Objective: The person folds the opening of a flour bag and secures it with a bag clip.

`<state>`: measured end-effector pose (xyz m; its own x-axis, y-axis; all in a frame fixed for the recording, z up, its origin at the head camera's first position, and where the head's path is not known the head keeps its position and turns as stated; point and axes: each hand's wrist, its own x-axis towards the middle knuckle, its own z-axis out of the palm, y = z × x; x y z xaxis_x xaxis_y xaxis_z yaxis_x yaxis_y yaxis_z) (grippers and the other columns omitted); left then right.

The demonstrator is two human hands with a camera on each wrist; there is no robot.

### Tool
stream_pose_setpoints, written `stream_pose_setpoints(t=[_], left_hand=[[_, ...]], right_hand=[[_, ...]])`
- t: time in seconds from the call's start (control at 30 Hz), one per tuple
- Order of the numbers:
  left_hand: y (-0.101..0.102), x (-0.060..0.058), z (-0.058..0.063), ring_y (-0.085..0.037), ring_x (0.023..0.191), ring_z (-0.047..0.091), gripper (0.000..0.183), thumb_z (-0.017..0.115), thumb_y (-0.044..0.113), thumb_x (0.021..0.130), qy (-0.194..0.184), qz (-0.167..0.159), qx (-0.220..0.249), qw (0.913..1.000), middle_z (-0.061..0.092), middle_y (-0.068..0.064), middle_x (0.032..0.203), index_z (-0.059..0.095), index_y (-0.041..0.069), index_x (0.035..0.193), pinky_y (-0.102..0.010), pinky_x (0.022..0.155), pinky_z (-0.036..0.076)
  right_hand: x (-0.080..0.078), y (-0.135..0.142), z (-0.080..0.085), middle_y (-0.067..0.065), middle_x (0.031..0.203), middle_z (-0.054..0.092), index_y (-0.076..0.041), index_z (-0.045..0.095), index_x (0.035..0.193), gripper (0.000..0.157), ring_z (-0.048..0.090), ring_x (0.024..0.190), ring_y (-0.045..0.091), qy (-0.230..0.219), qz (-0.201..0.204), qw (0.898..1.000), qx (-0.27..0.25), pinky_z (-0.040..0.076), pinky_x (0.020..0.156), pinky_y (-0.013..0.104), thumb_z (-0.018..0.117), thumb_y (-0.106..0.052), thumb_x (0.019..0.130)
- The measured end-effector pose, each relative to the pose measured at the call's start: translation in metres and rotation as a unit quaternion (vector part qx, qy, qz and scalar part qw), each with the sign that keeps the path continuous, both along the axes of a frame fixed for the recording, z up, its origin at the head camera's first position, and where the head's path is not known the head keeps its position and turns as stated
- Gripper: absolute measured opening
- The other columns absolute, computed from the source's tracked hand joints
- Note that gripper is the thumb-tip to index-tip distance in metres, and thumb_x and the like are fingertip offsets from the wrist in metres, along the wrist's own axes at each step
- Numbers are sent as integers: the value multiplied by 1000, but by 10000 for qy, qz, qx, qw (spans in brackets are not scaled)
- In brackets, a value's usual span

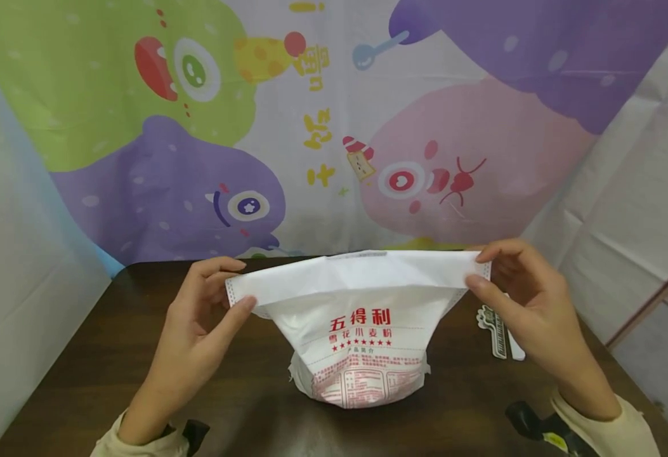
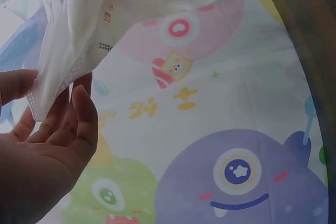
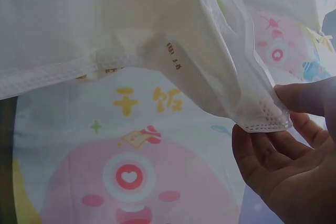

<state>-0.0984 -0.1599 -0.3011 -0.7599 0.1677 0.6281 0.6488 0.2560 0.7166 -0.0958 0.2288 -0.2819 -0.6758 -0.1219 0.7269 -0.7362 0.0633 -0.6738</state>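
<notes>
In the scene are one left grip (image 1: 201, 320) and one right grip (image 1: 526, 295), two cream sleeves (image 1: 635, 428), one white printed bag (image 1: 362, 336), one brown counter (image 1: 242, 406) and one far backdrop (image 1: 334, 219) with four large cartoon creatures (image 1: 471, 127), three of them showing one eye (image 1: 400, 181) each

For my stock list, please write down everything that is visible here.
Table: 1, dark brown, foreground.
Wheat flour bag: 1, white with red print, middle of table.
Flat patterned item: 1, dark and white, table's right side.
White strip: 1, white, beside that item, possibly joined.
Cartoon backdrop: 1, white, green, purple and pink, behind table.
Side sheets: 2, white, left and right.
Rail: at least 1, pinkish, far right.
Wrist gear: 2, black, one per wrist.
Sleeves: 2, cream, forearms.
Left hand: 1, bare, pinching bag's top left corner.
Right hand: 1, bare, pinching bag's top right corner.
</notes>
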Motion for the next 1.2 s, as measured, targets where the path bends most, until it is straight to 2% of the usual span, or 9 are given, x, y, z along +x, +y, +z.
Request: stream_pose_setpoints(t=[0.1, 0.2, 0.37, 0.5, 0.73, 0.87, 1.07, 1.13, 1.2], left_hand=[[0, -2, 0, -18, 85, 65, 55, 65, -7, 92, 26, -21, -41, 10000, 70, -5, 102, 47, 12, 140, -24, 71, 52], [0, -4, 0, -16, 84, 66, 54, 65, -6, 92, 138, 8, -165, 9998, 72, -4, 99, 51, 15, 140, -23, 68, 51], [2, -6, 1, -12, 83, 68, 35, 68, -4, 91, 369, 158, -344, 9986, 74, -1, 97, 66, 11, 123, -20, 70, 52], [3, -8, 2, -9, 84, 68, 26, 70, -6, 89, 427, 182, -373, 9982, 75, 1, 94, 68, 9, 111, -20, 71, 53], [4, -10, 4, -10, 87, 70, 26, 71, -9, 87, 563, 310, -374, 9972, 75, -2, 93, 71, 8, 107, -20, 74, 53], [4, -9, 5, -13, 88, 71, 28, 69, -11, 87, 693, 436, -297, 9962, 76, -6, 95, 71, 5, 109, -20, 76, 53], [6, -4, 3, -9, 85, 69, 24, 69, -5, 89, 702, 857, -491, 9926, 75, -3, 94, 71, 8, 109, -17, 79, 50], [7, -2, 4, -8, 85, 66, 24, 70, -3, 88, 802, 1076, -650, 9888, 74, -1, 99, 70, 9, 109, -15, 78, 47], [9, 1, 6, -10, 93, 64, 23, 71, -1, 87, 926, 1302, -820, 9837, 71, 0, 107, 69, 10, 108, -15, 82, 45]], right_hand=[[0, 1, 0, 16, 102, 66, 17, 48, 112, 36, 65, 91, 18, -19, -114, 9999, -17, 54, 79, 21, 62, 26, 81], [-2, 2, 0, 16, 105, 68, 18, 45, 116, 39, 67, 95, 18, -21, -100, 9999, -51, 55, 82, 22, 61, 27, 81], [-6, 7, -2, 12, 102, 72, 15, 48, 122, 43, 69, 92, 16, -254, -372, 9989, 160, 56, 79, 22, 63, 23, 83], [-9, 12, -3, 8, 95, 74, 12, 54, 122, 41, 68, 82, 12, -421, -742, 9957, 361, 55, 75, 20, 66, 20, 83], [-12, 18, -4, 15, 85, 73, 14, 61, 113, 37, 68, 74, 14, 220, -761, 9967, 154, 54, 69, 18, 68, 24, 78], [-9, 17, -4, 14, 84, 73, 13, 63, 109, 36, 68, 73, 13, 320, -929, 9951, 137, 54, 68, 17, 70, 24, 76], [-4, 12, -1, 12, 82, 72, 9, 65, 108, 38, 66, 71, 11, 392, -1279, 9898, 489, 52, 65, 16, 72, 24, 74], [-2, 9, 0, 12, 84, 72, 9, 65, 109, 39, 66, 72, 12, 396, -1226, 9902, 531, 52, 64, 16, 72, 25, 73], [-1, 5, 0, 11, 85, 72, 9, 64, 109, 39, 67, 73, 12, 410, -1127, 9914, 516, 53, 64, 17, 71, 25, 73]])
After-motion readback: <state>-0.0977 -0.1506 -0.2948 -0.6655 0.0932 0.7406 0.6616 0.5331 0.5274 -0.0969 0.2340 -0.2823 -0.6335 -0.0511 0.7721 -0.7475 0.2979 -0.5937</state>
